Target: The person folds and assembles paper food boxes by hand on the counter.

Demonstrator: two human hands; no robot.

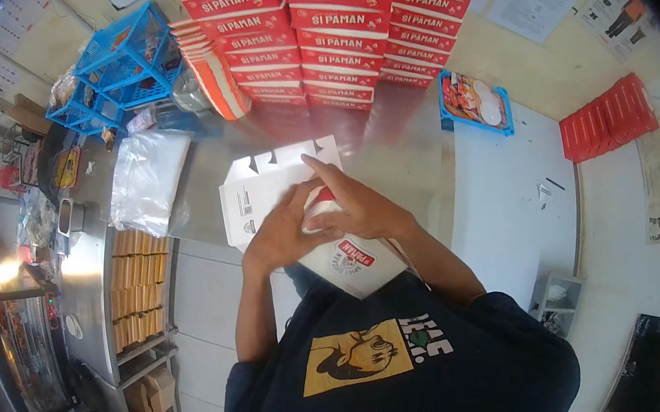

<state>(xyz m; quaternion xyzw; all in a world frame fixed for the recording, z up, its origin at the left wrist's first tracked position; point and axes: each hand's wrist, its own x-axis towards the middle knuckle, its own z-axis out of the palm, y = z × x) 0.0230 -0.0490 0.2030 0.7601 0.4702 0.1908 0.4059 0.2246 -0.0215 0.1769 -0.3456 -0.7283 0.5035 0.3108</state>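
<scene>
A partly folded white cardboard box (354, 265) with red print lies at the near edge of the metal counter, close to my body. Its flat, unfolded end with notched flaps (279, 163) points away from me. My left hand (279, 230) curves over the left side of the box, thumb toward the middle. From the right, my right hand (359, 206) grips the same box, its index finger stretched toward the far flaps. The fingers of both hands come close together over a red printed patch, and they hide part of the folds.
Tall stacks of red and white boxes (341, 31) stand at the back of the metal counter (396, 136). Clear plastic bags (147, 179) lie to the left, near a blue basket rack (118, 59). On the right are a blue-edged tray (476, 103) and more red boxes (607, 116).
</scene>
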